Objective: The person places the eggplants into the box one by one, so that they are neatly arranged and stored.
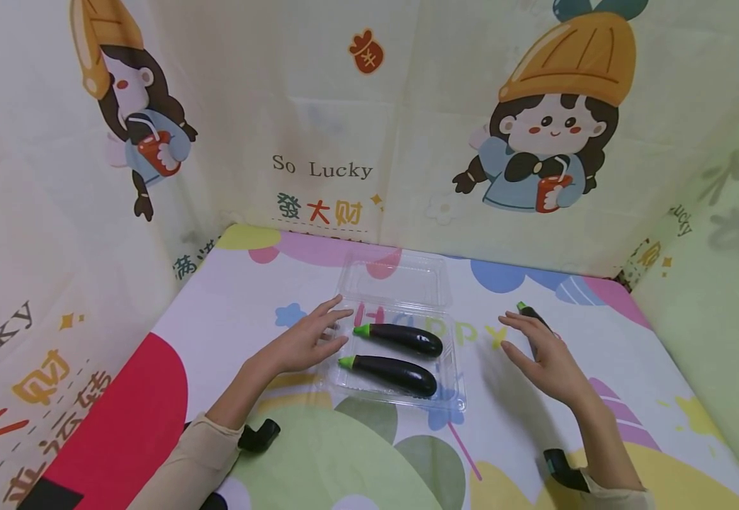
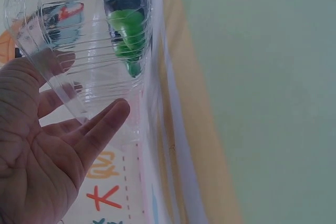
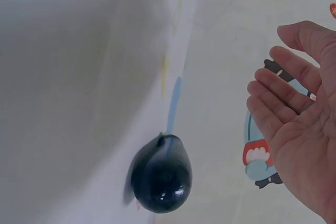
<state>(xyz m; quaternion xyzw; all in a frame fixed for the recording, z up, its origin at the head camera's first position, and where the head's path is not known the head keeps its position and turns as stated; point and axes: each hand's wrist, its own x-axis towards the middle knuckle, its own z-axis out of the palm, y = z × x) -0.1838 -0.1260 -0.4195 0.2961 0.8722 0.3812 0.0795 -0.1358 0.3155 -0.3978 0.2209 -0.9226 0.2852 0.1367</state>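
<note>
A clear plastic clamshell box (image 1: 460,379) lies on the table with its lid (image 1: 401,280) folded back. Inside are two dark eggplants with green stem ends, an upper one (image 1: 407,340) and a lower one (image 1: 397,377). My left hand (image 1: 308,338) is at the box's left edge, fingers extended and spread. In the left wrist view those fingertips overlap the ribbed box wall (image 2: 89,77). Right of the box, my right hand (image 1: 550,361) hovers with loosely bent fingers and an empty palm. It partly hides a third eggplant (image 1: 538,316), whose rounded end (image 3: 161,179) shows in the right wrist view.
A printed cloth with bright shapes covers the table (image 1: 369,453). Cream cloth walls (image 1: 407,142) with cartoon figures stand behind it and on both sides. Black camera mounts, left (image 1: 259,435) and right (image 1: 563,469), stick out from the wrists.
</note>
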